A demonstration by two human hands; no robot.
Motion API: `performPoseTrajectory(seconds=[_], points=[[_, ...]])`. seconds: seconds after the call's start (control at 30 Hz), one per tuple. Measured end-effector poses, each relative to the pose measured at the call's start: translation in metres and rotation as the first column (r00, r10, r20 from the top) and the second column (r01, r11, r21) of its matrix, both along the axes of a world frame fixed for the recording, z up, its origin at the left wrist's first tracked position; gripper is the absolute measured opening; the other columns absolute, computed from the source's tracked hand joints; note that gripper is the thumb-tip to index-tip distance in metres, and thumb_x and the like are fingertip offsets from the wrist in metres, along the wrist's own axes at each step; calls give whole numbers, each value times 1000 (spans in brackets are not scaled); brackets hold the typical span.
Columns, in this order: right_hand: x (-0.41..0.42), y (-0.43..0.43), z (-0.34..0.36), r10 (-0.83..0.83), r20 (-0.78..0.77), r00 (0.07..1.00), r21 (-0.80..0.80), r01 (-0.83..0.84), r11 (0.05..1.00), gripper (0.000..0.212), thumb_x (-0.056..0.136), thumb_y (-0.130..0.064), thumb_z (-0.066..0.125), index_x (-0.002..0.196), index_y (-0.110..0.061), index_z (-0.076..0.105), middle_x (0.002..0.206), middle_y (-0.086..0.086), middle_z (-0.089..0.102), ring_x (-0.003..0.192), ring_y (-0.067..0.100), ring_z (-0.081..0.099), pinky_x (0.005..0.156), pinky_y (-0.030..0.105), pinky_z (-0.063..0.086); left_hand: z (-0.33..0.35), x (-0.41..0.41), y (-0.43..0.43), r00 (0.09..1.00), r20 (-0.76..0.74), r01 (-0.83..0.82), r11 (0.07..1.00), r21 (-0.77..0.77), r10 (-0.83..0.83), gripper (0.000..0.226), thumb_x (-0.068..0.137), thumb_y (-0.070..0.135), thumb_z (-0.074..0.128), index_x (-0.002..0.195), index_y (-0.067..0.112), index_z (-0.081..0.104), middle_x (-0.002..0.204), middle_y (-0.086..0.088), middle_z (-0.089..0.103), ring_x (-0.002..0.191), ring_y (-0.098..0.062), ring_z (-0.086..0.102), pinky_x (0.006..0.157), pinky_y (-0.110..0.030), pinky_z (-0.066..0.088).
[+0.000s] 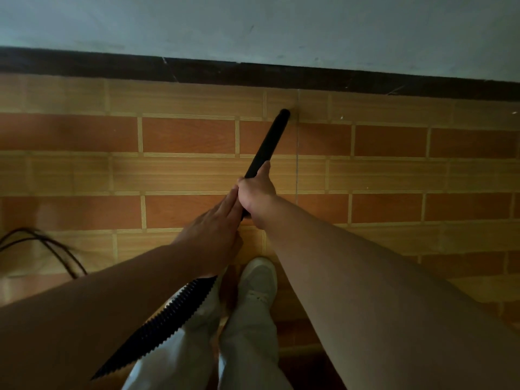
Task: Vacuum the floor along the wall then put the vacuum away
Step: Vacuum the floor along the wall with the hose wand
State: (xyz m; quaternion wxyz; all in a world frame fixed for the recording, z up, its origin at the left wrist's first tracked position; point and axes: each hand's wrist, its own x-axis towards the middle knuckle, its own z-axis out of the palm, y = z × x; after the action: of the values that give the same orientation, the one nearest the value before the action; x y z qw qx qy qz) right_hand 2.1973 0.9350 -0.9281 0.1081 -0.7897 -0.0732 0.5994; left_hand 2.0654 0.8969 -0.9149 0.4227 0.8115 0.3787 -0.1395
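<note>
A black vacuum tube [268,143] slants up and right across the tiled floor [185,136], its tip on the floor just short of the dark skirting board [197,70] under the pale wall [253,23]. My right hand [257,192] grips the tube around its middle. Just behind it, my left hand [215,232] lies along the tube's lower part with its fingers stretched out; whether the thumb wraps underneath is hidden. A black ribbed hose [166,319] runs from under my left hand down to the lower left.
A thin black cable [53,246] loops on the floor at the left edge. My legs in light trousers and a white shoe [260,280] stand directly below the hands. Brick-patterned tiles stretch left and right along the wall.
</note>
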Motion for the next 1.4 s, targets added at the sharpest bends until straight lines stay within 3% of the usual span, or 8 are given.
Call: performPoseTrajectory(seconds=[0.1, 0.23, 0.33, 0.53, 0.67, 0.8, 1.0, 1.4], points=[[5, -4, 11, -21, -23, 1000, -10, 21, 1000, 79, 109, -27, 44, 160, -41, -14, 144, 13, 52, 82, 23, 55, 81, 44, 57, 13, 4, 1, 1000, 29, -10, 1000, -27, 10, 72, 101, 32, 37, 157, 23, -7, 165, 1, -11, 152, -13, 5, 122, -35, 23], [14, -17, 19, -72, -29, 997, -23, 72, 997, 81, 108, -27, 47, 160, -42, -13, 146, 14, 50, 111, 35, 62, 93, 51, 58, 25, 14, -4, 999, 13, 46, 998, -48, -45, 70, 102, 31, 36, 157, 22, -6, 165, 0, -14, 152, -14, 7, 121, -28, 16], [24, -29, 20, -145, -5, 989, -38, 144, 989, 80, 107, -28, 48, 160, -44, -9, 146, 14, 50, 118, 36, 61, 94, 50, 57, 27, 28, -5, 994, 16, 106, 994, -35, -106, 64, 104, 32, 31, 158, 22, -1, 165, -2, -14, 151, -13, 8, 117, -23, 14], [61, -44, 7, -243, 14, 970, -31, 244, 969, 85, 104, -25, 52, 160, -45, -9, 142, 15, 53, 109, 34, 63, 93, 51, 58, 25, 64, -8, 986, 21, 164, 986, -32, -164, 59, 106, 33, 30, 158, 23, 5, 165, 0, -13, 151, -13, 8, 118, -27, 20], [83, -47, 3, -274, 12, 962, -30, 275, 961, 87, 103, -24, 55, 160, -47, -8, 146, 14, 50, 115, 37, 62, 92, 52, 58, 18, 85, -8, 983, 22, 184, 982, -37, -183, 62, 106, 31, 29, 158, 19, -1, 164, -1, -15, 152, -12, 0, 116, -22, 12], [99, -44, 0, -261, 3, 965, -38, 261, 965, 88, 103, -25, 56, 159, -47, -8, 146, 12, 51, 114, 36, 63, 84, 47, 60, 18, 100, -6, 985, 14, 172, 984, -50, -172, 64, 106, 30, 30, 157, 18, -7, 164, -1, -16, 151, -13, 6, 114, -21, 17], [109, -30, -3, -276, -8, 961, -33, 276, 961, 87, 103, -27, 58, 158, -52, -6, 147, 10, 51, 115, 35, 63, 88, 55, 59, 10, 108, 3, 992, 3, 127, 990, -53, -127, 66, 105, 32, 30, 157, 19, -9, 164, 0, -16, 152, -14, 4, 120, -28, 18], [133, -5, -9, -208, 39, 977, -35, 209, 977, 87, 103, -27, 59, 158, -52, -4, 148, 8, 51, 116, 34, 63, 84, 51, 61, 6, 133, 22, 997, 6, 81, 995, -49, -81, 67, 105, 32, 30, 157, 19, -10, 164, -1, -14, 151, -13, 6, 117, -27, 19]])
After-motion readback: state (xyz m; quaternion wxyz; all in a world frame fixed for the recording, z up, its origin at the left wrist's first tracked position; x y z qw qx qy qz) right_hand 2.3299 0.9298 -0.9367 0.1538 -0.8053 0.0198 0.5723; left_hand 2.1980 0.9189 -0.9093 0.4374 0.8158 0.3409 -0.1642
